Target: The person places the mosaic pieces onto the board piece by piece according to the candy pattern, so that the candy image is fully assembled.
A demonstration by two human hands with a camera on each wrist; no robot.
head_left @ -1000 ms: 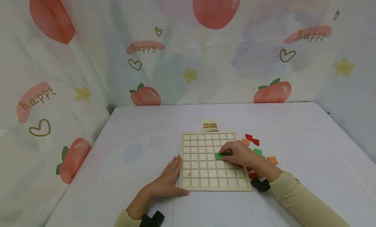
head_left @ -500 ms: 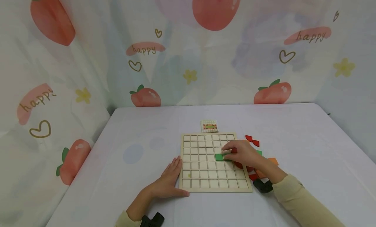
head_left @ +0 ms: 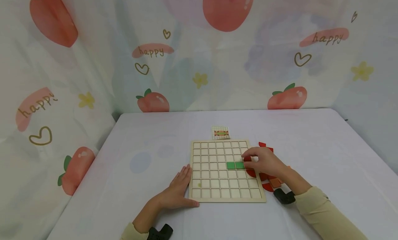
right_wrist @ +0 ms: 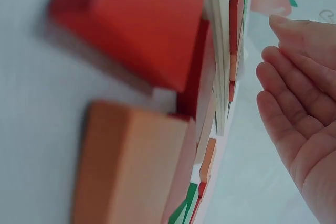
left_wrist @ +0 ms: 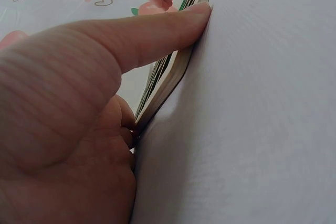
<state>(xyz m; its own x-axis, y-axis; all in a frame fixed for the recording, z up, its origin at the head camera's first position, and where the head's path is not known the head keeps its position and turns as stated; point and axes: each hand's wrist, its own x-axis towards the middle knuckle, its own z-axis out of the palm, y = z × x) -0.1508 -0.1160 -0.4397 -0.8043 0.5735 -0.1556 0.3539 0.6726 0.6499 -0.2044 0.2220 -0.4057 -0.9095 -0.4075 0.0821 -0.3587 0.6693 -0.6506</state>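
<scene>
Card beyond the gridded board shows only in the head view.

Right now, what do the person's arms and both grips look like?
The left grip and right grip are bare, with no gloves or rings showing. Plain pale yellow-beige sleeves cover the arms, ending short of the wrists. A black angular device shows beside each wrist.

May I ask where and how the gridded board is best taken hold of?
Probably pinch the board by its left rim, from the left: it lies flat, with a straight, thin edge where the left hand rests, while red pieces crowd the right side.
</scene>
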